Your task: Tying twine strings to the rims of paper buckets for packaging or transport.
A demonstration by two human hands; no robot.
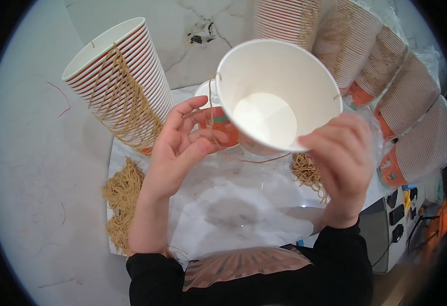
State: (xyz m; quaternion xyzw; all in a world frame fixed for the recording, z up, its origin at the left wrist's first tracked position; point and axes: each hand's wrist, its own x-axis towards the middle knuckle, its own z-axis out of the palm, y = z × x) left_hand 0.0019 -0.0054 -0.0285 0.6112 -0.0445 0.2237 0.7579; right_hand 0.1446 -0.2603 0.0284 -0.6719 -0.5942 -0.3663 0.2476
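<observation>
A white-lined paper bucket (264, 117) is held up in front of me, its mouth tilted toward me. My right hand (340, 153) is closed at the bucket's lower right rim, its fingers slightly blurred. Half curled, with fingers apart, my left hand (180, 135) is at the bucket's left side. A thin tan cord (211, 109) comes from a hole in the left rim and crosses the left fingers; no firm pinch on it shows. Another bit of cord (269, 159) curves beneath the bucket. Behind the left fingers stands an orange-printed bucket (213, 130).
A tall leaning stack of corded buckets (126, 86) stands at the left. Several bucket stacks (412, 97), some bagged in clear plastic, line the far right. Tan cord bundles (124, 199) lie at the table's left edge, with another cord pile (307, 171) near my right hand.
</observation>
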